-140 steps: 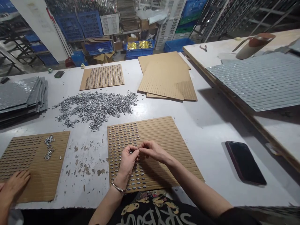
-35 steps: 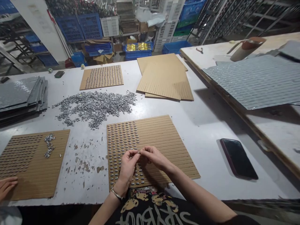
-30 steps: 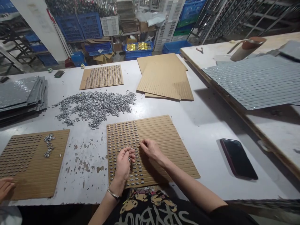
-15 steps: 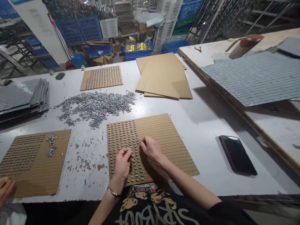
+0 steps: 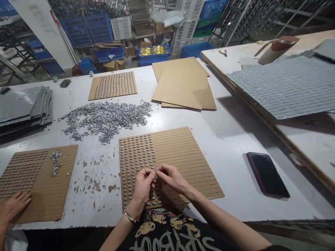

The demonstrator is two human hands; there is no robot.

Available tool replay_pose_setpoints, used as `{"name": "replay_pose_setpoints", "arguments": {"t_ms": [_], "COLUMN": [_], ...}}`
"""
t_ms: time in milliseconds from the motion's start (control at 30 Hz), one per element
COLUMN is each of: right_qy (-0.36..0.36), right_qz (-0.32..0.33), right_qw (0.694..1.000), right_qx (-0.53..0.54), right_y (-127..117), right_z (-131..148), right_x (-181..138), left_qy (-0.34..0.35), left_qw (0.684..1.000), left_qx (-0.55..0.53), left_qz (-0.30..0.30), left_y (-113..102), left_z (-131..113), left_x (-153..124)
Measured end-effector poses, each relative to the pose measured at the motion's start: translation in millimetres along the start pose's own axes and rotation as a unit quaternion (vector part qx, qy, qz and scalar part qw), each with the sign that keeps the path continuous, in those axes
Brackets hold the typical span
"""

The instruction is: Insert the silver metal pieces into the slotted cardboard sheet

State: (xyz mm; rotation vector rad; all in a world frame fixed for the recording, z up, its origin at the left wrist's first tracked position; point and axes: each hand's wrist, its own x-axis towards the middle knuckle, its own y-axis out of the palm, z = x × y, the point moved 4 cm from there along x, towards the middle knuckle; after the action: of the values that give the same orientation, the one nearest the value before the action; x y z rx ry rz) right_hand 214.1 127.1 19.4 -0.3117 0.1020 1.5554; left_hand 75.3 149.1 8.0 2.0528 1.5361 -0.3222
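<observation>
A slotted brown cardboard sheet [image 5: 180, 153] lies in front of me, its left part filled with rows of small silver oval beads. My left hand [image 5: 143, 186] is cupped over the sheet's near left part, fingers curled around small silver beads. My right hand [image 5: 171, 177] meets it fingertip to fingertip, pinching at a bead I can barely make out. Both hands hover just above the filled rows.
A loose pile of silver beads [image 5: 104, 118] lies beyond the sheet. Another person's hand [image 5: 13, 207] rests on a second slotted sheet [image 5: 47, 195] at the left. A dark phone [image 5: 267, 174] lies at the right, blank cardboard sheets [image 5: 183, 87] at the back, grey sheets [image 5: 23, 108] far left.
My right hand was pressing on the sheet half a second ago and has come back to my left hand's fingertips. The other person's hand has slid further onto the left sheet.
</observation>
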Motion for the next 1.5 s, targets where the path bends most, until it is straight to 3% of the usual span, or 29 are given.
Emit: {"name": "replay_pose_setpoints", "arguments": {"t_ms": [233,400,533,667,1100,1333,1500], "right_qy": [-0.033,0.017,-0.021,-0.075,0.006,0.012,0.012], "right_qz": [-0.067,-0.080,-0.097,-0.078,-0.081,-0.021,-0.025], "right_qw": [0.997,0.996,0.992,0.979,0.958,0.940,0.929], "right_qx": [-0.028,0.029,-0.081,-0.171,-0.275,-0.341,-0.370], "right_y": [2.2,-13.7,-31.0,-29.2,-11.6,-12.7,-17.6], "right_z": [-2.1,-18.0,-20.6,-15.4,-17.9,-4.7,2.0], "right_x": [-6.0,-4.5,0.0,9.7,46.0,56.2,52.6], "left_qy": [-0.040,-0.072,-0.052,-0.015,-0.029,-0.026,-0.023], "left_qw": [0.998,0.983,0.964,0.953,0.967,0.969,0.963], "left_qx": [-0.048,-0.165,-0.245,-0.265,-0.242,-0.242,-0.263], "left_qz": [0.016,-0.021,-0.090,-0.148,-0.080,-0.042,-0.046], "left_y": [6.5,-6.8,-32.2,-48.0,-34.1,-20.4,-19.0], "left_z": [4.6,-1.8,-23.5,-32.6,-6.5,-9.8,-13.4], "left_x": [-7.4,-13.1,-17.5,-27.4,-25.1,-13.5,-12.2]}}
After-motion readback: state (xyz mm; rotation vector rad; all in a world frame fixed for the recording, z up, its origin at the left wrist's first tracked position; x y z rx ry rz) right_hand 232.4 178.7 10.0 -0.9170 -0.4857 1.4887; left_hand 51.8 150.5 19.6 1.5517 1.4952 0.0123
